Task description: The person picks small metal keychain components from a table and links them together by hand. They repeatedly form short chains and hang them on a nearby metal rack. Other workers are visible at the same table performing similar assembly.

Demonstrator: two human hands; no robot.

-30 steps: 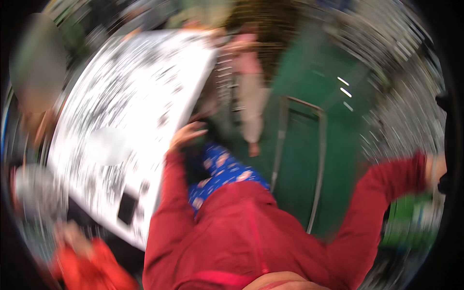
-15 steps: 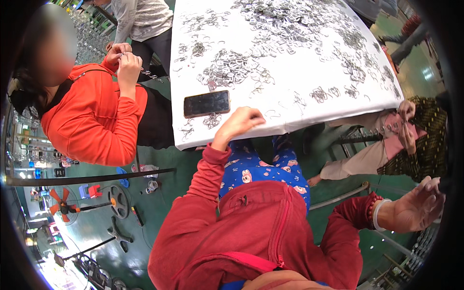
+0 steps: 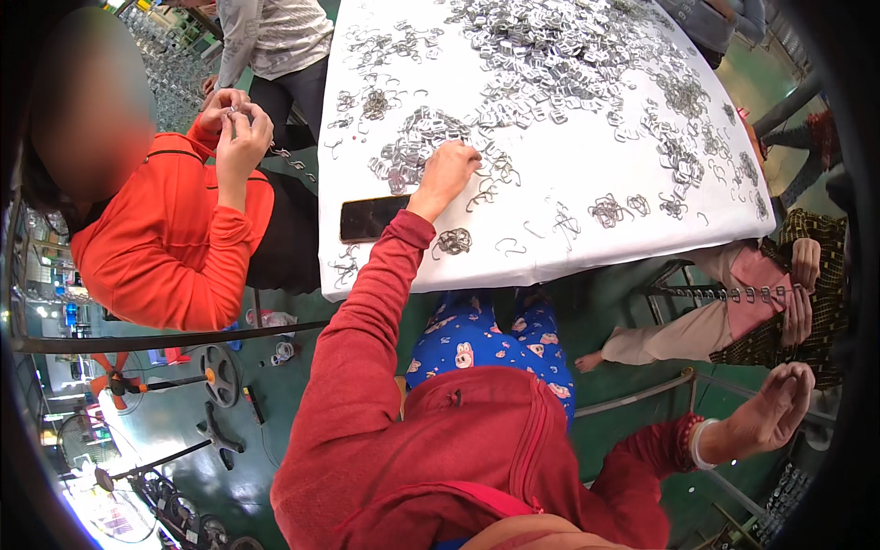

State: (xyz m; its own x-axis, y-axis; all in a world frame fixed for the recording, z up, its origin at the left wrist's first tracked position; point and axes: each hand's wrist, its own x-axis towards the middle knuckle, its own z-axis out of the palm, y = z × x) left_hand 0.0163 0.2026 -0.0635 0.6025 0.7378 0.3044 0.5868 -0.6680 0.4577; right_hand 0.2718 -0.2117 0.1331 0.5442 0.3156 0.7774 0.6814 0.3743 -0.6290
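Note:
My left hand [image 3: 446, 171] reaches out in a red sleeve onto the white table [image 3: 587, 247]. Its fingers rest on a heap of small metal clips [image 3: 417, 147], and whether they pinch one I cannot tell. My right hand [image 3: 770, 410] hangs out to my right, off the table, palm up with fingers loosely apart and nothing in it. A black phone [image 3: 369, 218] lies flat near the table's front edge, just left of my forearm. A small cluster of wire hooks [image 3: 453, 241] sits beside my wrist.
Piles of metal clips [image 3: 559, 55] cover the far table. A person in an orange top [image 3: 174, 238] sits at left, hands raised together. Another seated person [image 3: 779, 284] at right holds a chain of clips. Metal tools and wheels [image 3: 220, 376] lie on the green floor.
My left hand moved forward from the table's front edge onto the clip heap. My right hand stayed out at the right, a little lower in view.

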